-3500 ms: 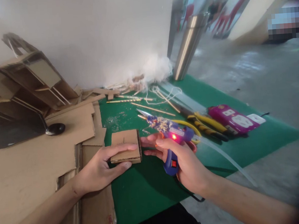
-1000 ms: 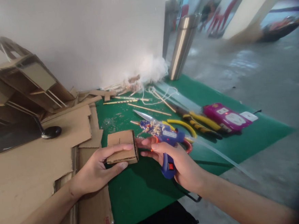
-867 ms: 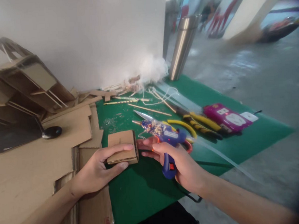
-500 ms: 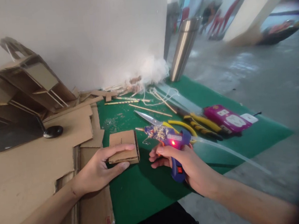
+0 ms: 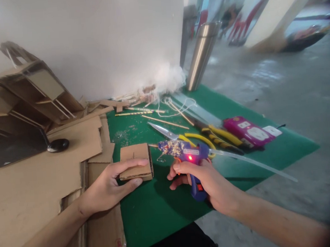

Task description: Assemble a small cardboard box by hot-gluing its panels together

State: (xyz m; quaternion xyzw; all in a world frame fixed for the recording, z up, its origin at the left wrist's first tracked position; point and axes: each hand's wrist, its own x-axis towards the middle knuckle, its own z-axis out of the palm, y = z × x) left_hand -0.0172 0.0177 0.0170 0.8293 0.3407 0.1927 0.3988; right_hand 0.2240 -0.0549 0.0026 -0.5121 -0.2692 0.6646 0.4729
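My left hand grips a small, flat cardboard box, one finger across its top and the thumb at its near side. A blue hot glue gun with a glowing red light is in my right hand, fingers round the handle. Its nozzle points left and is close to the box's far right corner; whether they touch I cannot tell. Out of the gun's back sticks a long clear glue stick. Just behind the gun lie scissors with yellow handles.
Cardboard sheets cover the left side, with a cardboard shelf model and a black phone stand. Behind are wooden sticks, white fluff and a steel flask. Pliers and a purple power strip lie right.
The glue gun has tipped slightly, its nozzle a little lower and nearer the box's corner. My left hand and the box have stayed almost still.
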